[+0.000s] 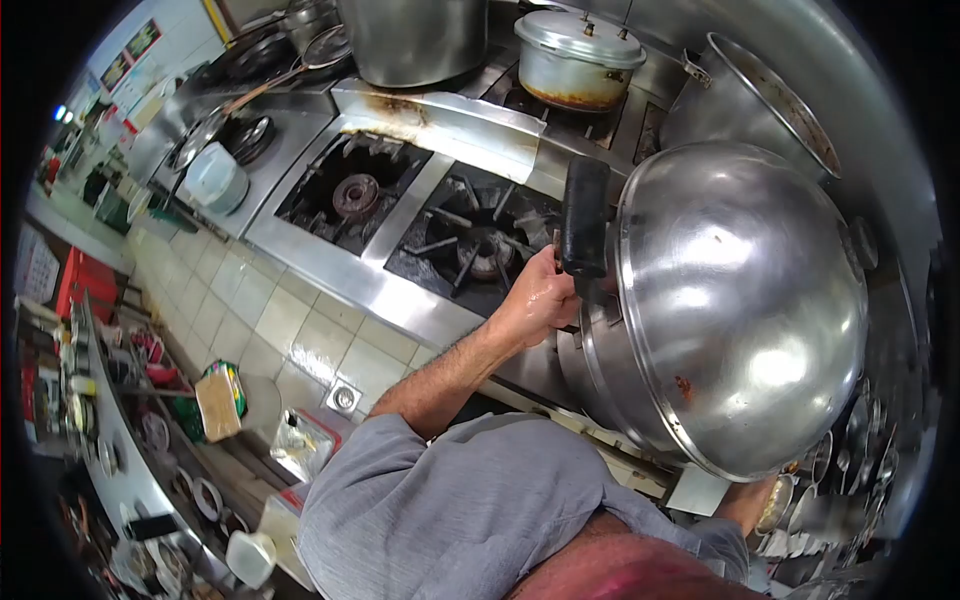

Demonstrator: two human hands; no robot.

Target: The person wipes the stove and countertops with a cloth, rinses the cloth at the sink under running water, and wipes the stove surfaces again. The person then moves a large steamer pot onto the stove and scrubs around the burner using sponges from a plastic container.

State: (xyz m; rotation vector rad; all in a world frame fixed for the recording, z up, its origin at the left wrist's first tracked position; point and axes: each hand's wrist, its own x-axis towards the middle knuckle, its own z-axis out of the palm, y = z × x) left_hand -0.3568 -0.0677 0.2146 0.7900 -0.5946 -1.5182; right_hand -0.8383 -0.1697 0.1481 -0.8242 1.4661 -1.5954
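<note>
- Steel dome (750, 330): tilted, right of the burner (485, 255).
- Left hand (540, 302): fingers clamped at the black handle (586, 215).
- Right hand: hidden behind the dome's lower rim; finger state cannot be told.

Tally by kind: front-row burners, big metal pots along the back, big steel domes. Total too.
Round dark metal burners, front row: 2
Large deep steel pots: 2
Silver pot under a metal lid: 1
Large shiny steel dome: 1
Total: 6
</note>
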